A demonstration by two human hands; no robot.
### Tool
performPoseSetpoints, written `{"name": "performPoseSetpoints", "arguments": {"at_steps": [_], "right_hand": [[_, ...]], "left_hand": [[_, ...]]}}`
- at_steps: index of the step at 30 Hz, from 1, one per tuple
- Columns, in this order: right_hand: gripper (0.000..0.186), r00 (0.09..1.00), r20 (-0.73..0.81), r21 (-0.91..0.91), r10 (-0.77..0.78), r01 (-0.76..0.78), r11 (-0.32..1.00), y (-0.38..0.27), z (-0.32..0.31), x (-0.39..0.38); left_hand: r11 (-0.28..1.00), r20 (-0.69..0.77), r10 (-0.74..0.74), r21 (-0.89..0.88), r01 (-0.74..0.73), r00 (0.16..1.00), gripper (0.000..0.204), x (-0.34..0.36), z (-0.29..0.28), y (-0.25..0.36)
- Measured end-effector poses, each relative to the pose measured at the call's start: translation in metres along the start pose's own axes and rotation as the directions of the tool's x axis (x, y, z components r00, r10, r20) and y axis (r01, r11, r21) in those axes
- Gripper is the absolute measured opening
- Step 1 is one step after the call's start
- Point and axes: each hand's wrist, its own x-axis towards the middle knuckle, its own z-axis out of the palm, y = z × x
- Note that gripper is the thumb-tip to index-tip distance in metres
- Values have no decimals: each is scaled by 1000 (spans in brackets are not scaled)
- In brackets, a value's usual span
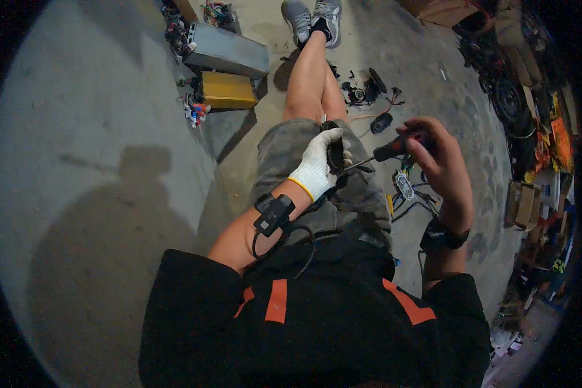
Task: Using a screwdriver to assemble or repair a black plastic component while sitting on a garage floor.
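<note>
My left hand (320, 161), in a white knit glove with a yellow cuff, grips a dark, rounded part (335, 147) over my lap. My bare right hand (433, 158) has its fingers round the red and black handle of a screwdriver (387, 150). The metal shaft slants down-left to the dark part, where its tip is hard to make out. A device with a cable is strapped to each of my forearms. My legs in grey shorts stretch forward beneath both hands.
A silver box (226, 48) and a gold box (228, 90) with connectors lie at left. Loose dark parts (362, 90), cables and a small silver unit (403, 183) lie on the concrete floor. Cardboard boxes (524, 204) and piled parts line the right. A pale wall (90, 110) rises left.
</note>
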Motion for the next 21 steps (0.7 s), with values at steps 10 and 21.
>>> {"name": "performPoseSetpoints", "arguments": {"at_steps": [10, 21], "right_hand": [[41, 969, -239, -202, -54, 5, 979, 15, 14, 14], [32, 877, -389, -333, 282, -419, 844, 13, 15, 14]], "left_hand": [[999, 10, 47, -28, -46, 999, 16, -7, 9, -1], [996, -57, 42, 86, -37, 998, 19, -6, 8, 1]]}}
